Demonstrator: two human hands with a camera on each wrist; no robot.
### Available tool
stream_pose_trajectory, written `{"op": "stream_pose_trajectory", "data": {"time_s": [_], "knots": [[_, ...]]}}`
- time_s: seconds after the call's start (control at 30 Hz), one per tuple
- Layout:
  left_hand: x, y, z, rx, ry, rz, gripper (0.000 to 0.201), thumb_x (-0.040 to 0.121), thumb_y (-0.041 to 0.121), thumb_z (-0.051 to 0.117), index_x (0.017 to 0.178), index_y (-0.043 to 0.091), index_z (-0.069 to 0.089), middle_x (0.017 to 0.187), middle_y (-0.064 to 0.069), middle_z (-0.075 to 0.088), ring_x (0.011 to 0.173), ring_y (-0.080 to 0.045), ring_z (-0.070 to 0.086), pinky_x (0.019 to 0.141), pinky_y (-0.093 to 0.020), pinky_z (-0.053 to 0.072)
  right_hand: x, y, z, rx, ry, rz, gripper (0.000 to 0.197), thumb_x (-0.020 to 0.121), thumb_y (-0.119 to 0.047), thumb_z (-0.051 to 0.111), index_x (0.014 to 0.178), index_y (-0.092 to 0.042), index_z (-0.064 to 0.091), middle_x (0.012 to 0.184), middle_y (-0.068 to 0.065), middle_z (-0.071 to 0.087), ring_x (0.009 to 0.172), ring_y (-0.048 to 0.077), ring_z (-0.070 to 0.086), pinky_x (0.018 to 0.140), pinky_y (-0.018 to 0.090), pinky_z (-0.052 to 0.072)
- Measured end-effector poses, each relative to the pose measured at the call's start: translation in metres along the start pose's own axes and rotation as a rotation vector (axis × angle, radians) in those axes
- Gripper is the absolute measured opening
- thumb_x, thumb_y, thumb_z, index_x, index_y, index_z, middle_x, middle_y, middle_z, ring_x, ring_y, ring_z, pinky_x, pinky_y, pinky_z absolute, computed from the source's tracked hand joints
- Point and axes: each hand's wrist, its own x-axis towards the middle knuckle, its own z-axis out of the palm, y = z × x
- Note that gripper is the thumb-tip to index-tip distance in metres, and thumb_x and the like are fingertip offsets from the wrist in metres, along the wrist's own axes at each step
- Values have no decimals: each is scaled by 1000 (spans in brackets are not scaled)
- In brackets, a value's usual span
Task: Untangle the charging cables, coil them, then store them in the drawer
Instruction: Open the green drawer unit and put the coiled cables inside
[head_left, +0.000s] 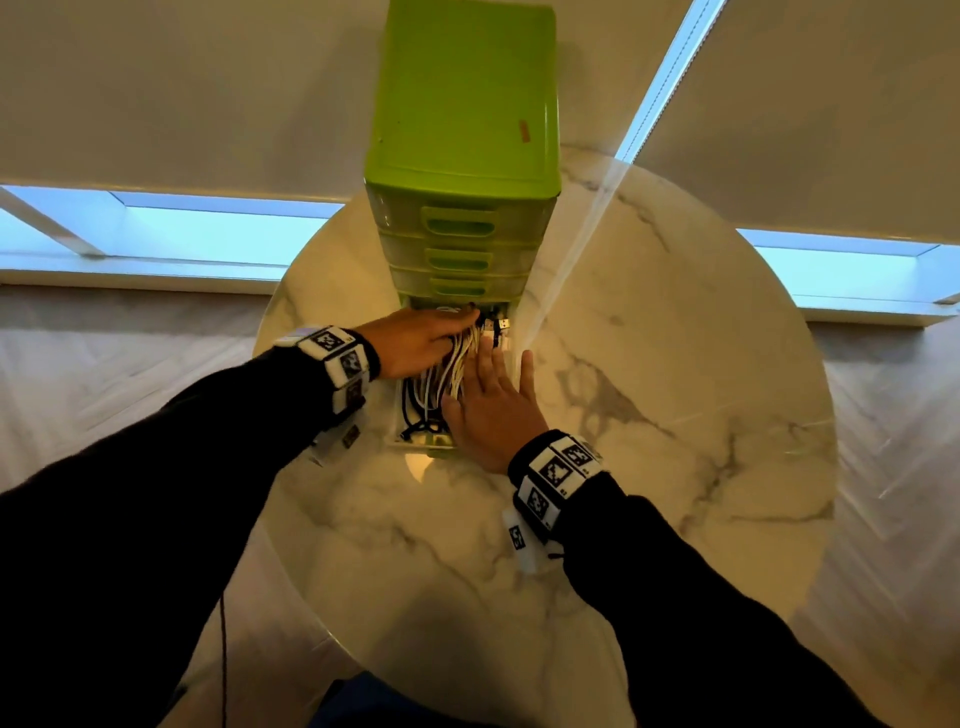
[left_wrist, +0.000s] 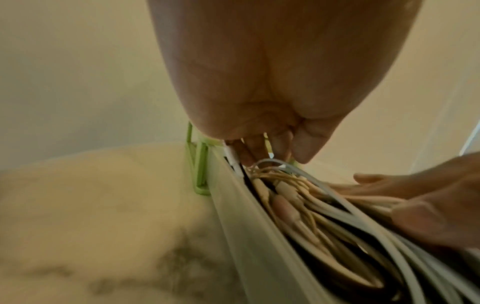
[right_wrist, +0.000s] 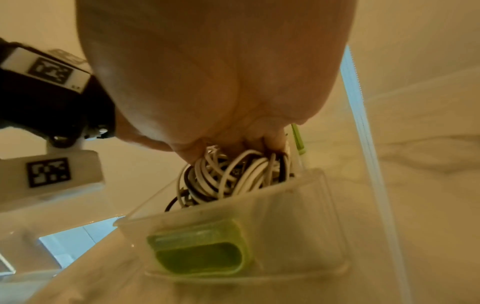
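Both flat, straight-fingered, the left hand (head_left: 415, 340) and right hand (head_left: 496, 400) press the cables (head_left: 441, 379), largely hiding the pulled-out drawer (right_wrist: 306, 205).

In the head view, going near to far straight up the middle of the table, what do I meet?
Bare marble table → green handle at the open drawer's front → white and black cables in the drawer, with the left hand and right hand on them → the green drawer tower.
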Motion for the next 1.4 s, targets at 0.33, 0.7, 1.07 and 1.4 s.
{"op": "stream_pose_trajectory", "data": {"time_s": [0.33, 0.7, 1.07, 1.4], "knots": [[-54, -40, 12, -255, 495, -4, 32, 89, 27, 76, 119, 17, 71, 108, -3, 66, 90, -19, 63, 86, -39, 55, 10, -1, -5, -76, -58, -30, 70, 102, -43, 22, 157, 0, 11, 165, 23, -1, 154, 35, 6, 121, 57, -9], [-25, -21, 25, 80, 321, 136, 38, 95, 35, 67, 127, 15, 70, 120, -9, 73, 107, -33, 65, 92, -40, 49, -2, -13, 13, 240, 253, 0, 78, 97, -22, 38, 156, 1, -6, 165, 20, -8, 154, 30, -8, 125, 46, -4], [-22, -42, 11, -47, 311, 231, 29, 96, 12, 66, 124, 13, 73, 122, -7, 72, 110, -29, 67, 97, -27, 43, 0, -25, 22, 97, 45, -133, 132, 72, -93, 41, 157, -8, -16, 163, 13, -27, 151, 27, -23, 124, 42, -10], [-19, -44, 25, -260, 683, -151, 79, 61, 42, 94, 118, 8, 52, 122, -12, 47, 111, -27, 50, 95, -43, 48, 5, -15, 26, 101, 60, -182, 117, 80, -42, 71, 157, -5, -9, 165, 17, -17, 153, 32, -14, 126, 43, -2]]}}
